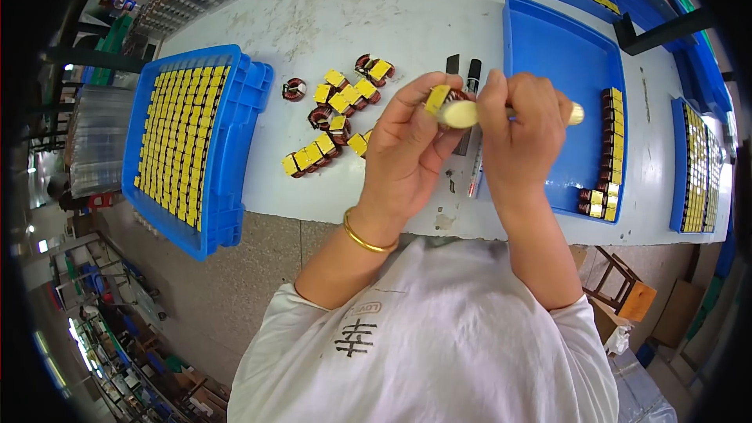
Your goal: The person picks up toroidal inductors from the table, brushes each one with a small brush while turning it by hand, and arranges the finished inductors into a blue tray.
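Note:
My left hand (403, 145) pinches a wire-wound coil with a yellow top (439, 100), held up above the table's front part. My right hand (529, 121) is wrapped around a tool with a pale yellow rounded end (460, 114). That end lies against or just in front of the coil; whether they touch I cannot tell. The tool's other, yellowish end sticks out on the right of my fist, and its kind is unclear. Left of my hands, several similar copper-wound coils (345, 98) lie loose on the white table (313, 31).
A blue tray (258, 82) packed with yellow-topped coils stands at the left edge. On the right, a blue tray (560, 39) holds a row of coils along its right side. A black marker (475, 70) lies behind my hands. More trays are farther right.

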The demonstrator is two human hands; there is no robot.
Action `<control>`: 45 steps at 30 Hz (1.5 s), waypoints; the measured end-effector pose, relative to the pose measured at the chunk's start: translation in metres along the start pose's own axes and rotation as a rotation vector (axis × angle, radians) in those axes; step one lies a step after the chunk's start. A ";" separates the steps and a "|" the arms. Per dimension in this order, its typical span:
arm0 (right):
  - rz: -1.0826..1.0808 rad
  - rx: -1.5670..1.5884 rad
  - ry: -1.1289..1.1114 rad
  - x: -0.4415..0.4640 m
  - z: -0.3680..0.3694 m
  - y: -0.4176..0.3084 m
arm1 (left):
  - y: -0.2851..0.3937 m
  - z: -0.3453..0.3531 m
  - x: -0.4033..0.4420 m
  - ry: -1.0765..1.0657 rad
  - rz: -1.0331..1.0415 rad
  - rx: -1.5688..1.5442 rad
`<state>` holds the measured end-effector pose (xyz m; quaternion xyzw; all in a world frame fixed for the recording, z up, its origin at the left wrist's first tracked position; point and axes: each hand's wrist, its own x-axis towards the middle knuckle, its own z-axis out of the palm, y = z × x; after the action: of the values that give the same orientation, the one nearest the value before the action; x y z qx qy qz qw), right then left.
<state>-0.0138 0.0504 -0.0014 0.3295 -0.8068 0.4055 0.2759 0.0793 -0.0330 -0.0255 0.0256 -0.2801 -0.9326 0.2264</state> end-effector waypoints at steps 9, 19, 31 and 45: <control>-0.051 0.067 -0.142 -0.025 -0.015 -0.007 | 0.003 0.003 0.004 0.113 -0.051 -0.110; -0.153 -0.172 0.060 0.007 -0.011 0.017 | 0.003 0.003 -0.007 0.055 -0.131 0.012; -0.084 -0.274 0.019 0.024 -0.022 0.046 | 0.013 -0.002 -0.008 0.085 -0.212 -0.022; -0.198 -0.046 -0.011 0.006 -0.011 -0.004 | 0.005 -0.007 -0.010 0.064 -0.126 0.119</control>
<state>-0.0126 0.0559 0.0108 0.4035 -0.7808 0.3556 0.3180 0.0914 -0.0356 -0.0293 0.0862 -0.3256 -0.9253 0.1743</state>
